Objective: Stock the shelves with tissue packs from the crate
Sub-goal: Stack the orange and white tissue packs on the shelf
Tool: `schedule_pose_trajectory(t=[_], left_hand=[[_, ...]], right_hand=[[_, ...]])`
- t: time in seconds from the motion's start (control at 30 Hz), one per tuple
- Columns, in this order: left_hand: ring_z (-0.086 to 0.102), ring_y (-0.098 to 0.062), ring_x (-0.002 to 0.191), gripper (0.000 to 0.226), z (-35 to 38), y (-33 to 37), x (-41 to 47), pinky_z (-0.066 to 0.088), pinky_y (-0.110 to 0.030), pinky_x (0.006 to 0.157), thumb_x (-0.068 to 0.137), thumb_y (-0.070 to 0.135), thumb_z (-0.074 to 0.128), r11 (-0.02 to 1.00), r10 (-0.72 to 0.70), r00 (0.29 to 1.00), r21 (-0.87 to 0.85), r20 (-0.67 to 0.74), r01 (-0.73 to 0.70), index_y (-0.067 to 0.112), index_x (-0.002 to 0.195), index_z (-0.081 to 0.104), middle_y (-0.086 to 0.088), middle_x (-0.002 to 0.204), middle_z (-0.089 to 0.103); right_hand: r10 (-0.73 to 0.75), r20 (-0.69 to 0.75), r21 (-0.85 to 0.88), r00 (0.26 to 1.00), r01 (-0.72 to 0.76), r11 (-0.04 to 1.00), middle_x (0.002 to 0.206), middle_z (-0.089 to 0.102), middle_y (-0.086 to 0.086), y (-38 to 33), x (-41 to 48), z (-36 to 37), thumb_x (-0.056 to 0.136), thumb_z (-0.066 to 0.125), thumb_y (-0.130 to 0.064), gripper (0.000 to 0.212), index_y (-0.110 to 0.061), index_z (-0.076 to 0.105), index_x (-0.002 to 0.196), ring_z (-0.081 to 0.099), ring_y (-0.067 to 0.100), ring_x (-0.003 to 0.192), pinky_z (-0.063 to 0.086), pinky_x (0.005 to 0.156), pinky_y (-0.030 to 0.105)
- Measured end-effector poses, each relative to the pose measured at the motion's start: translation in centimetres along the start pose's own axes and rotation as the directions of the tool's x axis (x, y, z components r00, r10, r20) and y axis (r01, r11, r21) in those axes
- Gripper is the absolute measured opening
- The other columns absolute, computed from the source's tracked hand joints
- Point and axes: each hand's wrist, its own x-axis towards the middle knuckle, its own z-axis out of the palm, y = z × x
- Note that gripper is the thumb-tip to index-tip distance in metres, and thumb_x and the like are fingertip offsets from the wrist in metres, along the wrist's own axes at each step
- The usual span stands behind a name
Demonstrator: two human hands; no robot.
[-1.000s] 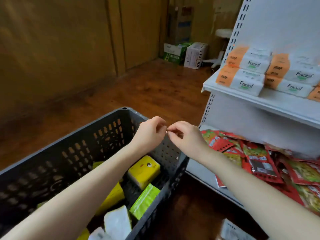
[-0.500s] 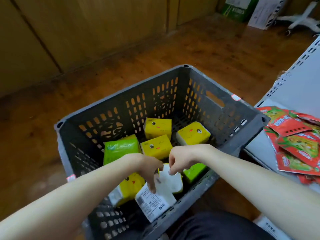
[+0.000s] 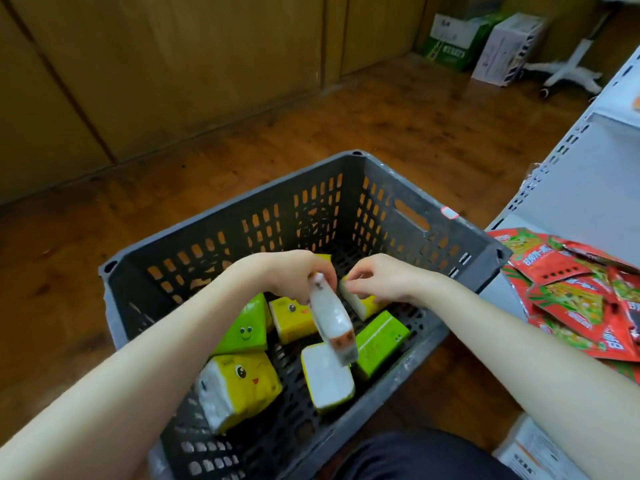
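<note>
Over crate [image 3: 221, 220]: left hand [image 3: 294, 275] pinches white tissue pack [image 3: 332, 320]; right hand [image 3: 384, 278] curled alongside, grip unclear

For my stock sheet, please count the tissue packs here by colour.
Yellow packs: 4, one nearly hidden
Green packs: 2
White pack, in the left hand: 1
White-topped pack, yellowish edge: 1
Total: 8

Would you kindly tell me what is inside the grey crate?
Loose yellow packs and green packs lie in the crate; the left hand holds a white pack above them. The forearms hide part of its floor.
</note>
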Motion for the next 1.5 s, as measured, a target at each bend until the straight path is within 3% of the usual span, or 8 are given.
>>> schedule_pose_trajectory(t=[0.13, 0.3, 0.43, 0.63, 0.8, 1.13, 1.33, 1.5], left_hand=[[0.059, -0.014, 0.088, 0.031, -2.5, 1.6, -0.5, 0.049, -0.026, 0.074, 0.077, -0.001, 0.059, 0.956, 0.039, 0.939, -0.260, -0.341, -0.134, 0.023, 0.096, 0.061, 0.007, 0.093, 0.061], [0.058, -0.009, 0.080, 0.036, -3.2, 5.2, 1.0, 0.048, -0.012, 0.066, 0.081, -0.011, 0.057, 0.815, 0.060, 0.838, -0.458, -0.543, -0.355, 0.025, 0.080, 0.056, 0.008, 0.088, 0.059], [0.064, -0.012, 0.089, 0.039, -4.4, 8.9, 2.8, 0.052, -0.021, 0.073, 0.084, -0.008, 0.057, 0.701, 0.041, 0.788, -0.545, -0.614, -0.461, 0.030, 0.090, 0.060, 0.002, 0.095, 0.067], [0.067, -0.019, 0.077, 0.036, -6.8, 16.1, 6.3, 0.055, -0.027, 0.057, 0.091, 0.019, 0.059, 0.380, -0.279, 0.768, -0.801, -0.577, -0.463, 0.013, 0.125, 0.049, -0.011, 0.099, 0.065], [0.071, -0.021, 0.083, 0.031, -8.8, 22.2, 7.6, 0.059, -0.027, 0.068, 0.091, 0.035, 0.054, 0.202, -0.131, 0.725, -0.735, -0.676, -0.648, 0.010, 0.109, 0.058, -0.012, 0.097, 0.070], [0.056, -0.016, 0.071, 0.031, -13.6, 30.5, 13.4, 0.042, -0.028, 0.065, 0.093, 0.028, 0.052, 0.706, 0.157, 0.534, -0.283, -0.831, -0.649, 0.005, 0.088, 0.071, -0.005, 0.080, 0.067], [0.054, -0.014, 0.068, 0.029, -13.4, 30.4, 15.8, 0.039, -0.022, 0.058, 0.095, 0.025, 0.048, 0.756, 0.173, 0.596, -0.282, -0.784, -0.591, 0.006, 0.087, 0.068, -0.003, 0.078, 0.064], [0.051, -0.011, 0.066, 0.026, -13.4, 30.1, 16.6, 0.036, -0.017, 0.056, 0.095, 0.023, 0.047, 0.768, 0.216, 0.588, -0.236, -0.779, -0.595, 0.009, 0.078, 0.062, -0.001, 0.075, 0.061]], right_hand=[[0.012, -0.150, 0.161, 0.989, 0.012, 0.987, 0.120, 0.054, 0.031, 0.6, -1.6, -2.8, 0.090, 0.055, -0.033, 0.046, 0.005, 0.056, 0.115, 0.053, 0.044, 0.112, 0.046, 0.094, 0.052], [0.068, -0.298, 0.402, 0.952, 0.061, 0.914, 0.094, 0.061, 0.006, 2.7, -4.6, -6.5, 0.089, 0.057, -0.039, 0.021, -0.019, 0.056, 0.094, 0.063, 0.020, 0.086, 0.053, 0.078, 0.034], [0.176, -0.435, 0.623, 0.883, 0.154, 0.767, 0.110, 0.061, 0.005, 4.5, -7.3, -9.5, 0.083, 0.067, -0.026, 0.040, -0.018, 0.053, 0.119, 0.062, 0.019, 0.092, 0.048, 0.069, 0.028], [0.310, -0.754, 0.629, 0.578, 0.501, 0.595, 0.094, 0.067, 0.008, 5.7, -12.5, -15.2, 0.081, 0.068, -0.010, 0.015, -0.013, 0.061, 0.094, 0.065, 0.025, 0.085, 0.052, 0.080, 0.042], [0.347, -0.908, 0.411, 0.237, 0.673, 0.615, 0.091, 0.067, 0.005, 6.8, -16.0, -20.5, 0.082, 0.068, -0.014, 0.009, -0.013, 0.063, 0.089, 0.065, 0.017, 0.082, 0.054, 0.073, 0.028], [0.367, -0.928, 0.332, 0.070, 0.604, 0.724, 0.111, 0.060, 0.025, 8.8, -17.4, -27.8, 0.090, 0.053, -0.024, 0.032, 0.008, 0.053, 0.091, 0.059, 0.037, 0.104, 0.047, 0.090, 0.042], [0.371, -0.917, 0.393, 0.146, 0.488, 0.780, 0.121, 0.058, 0.023, 10.0, -16.5, -27.1, 0.095, 0.046, -0.019, 0.033, 0.010, 0.056, 0.109, 0.051, 0.035, 0.115, 0.042, 0.093, 0.038], [0.374, -0.908, 0.418, 0.191, 0.494, 0.762, 0.101, 0.063, 0.011, 10.5, -15.5, -26.3, 0.097, 0.043, -0.028, 0.023, -0.012, 0.058, 0.097, 0.052, 0.020, 0.088, 0.041, 0.084, 0.033]])
